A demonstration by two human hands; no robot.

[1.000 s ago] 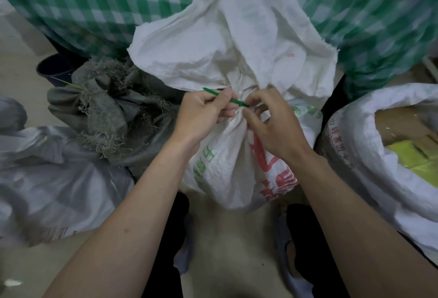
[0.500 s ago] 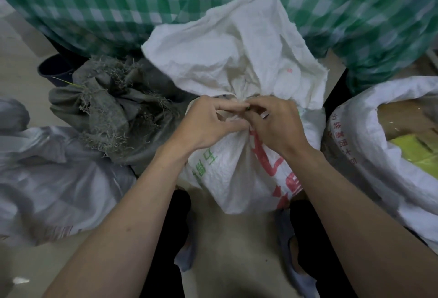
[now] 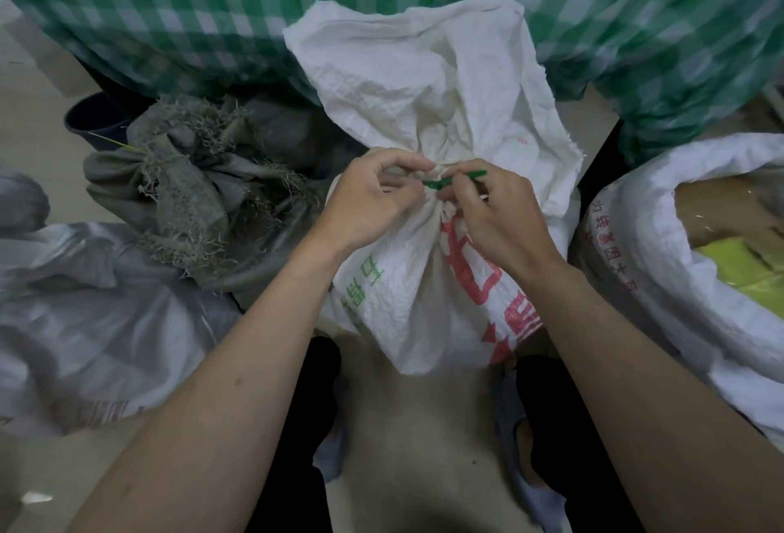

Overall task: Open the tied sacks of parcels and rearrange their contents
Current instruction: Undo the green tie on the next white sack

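Observation:
A white woven sack (image 3: 424,78) with red and green print stands in front of me, its neck gathered and bound by a green tie (image 3: 456,179). My left hand (image 3: 373,201) pinches the bunched neck just left of the tie. My right hand (image 3: 496,218) grips the green tie between thumb and fingers, and the tie's free end sticks out to the right above the knuckles. The sack's loose top flares upward behind both hands.
A frayed grey sack (image 3: 191,189) lies at the left with a pale plastic sack (image 3: 85,320) below it. At the right stands an open white sack (image 3: 662,261) holding yellow and brown parcels. Green checked bags (image 3: 169,6) fill the back. My knees and slippers are below.
The green tie pointed left from my left hand a second ago, then was hidden between both hands; now it sticks out to the right in my right hand. The sack top sits lower.

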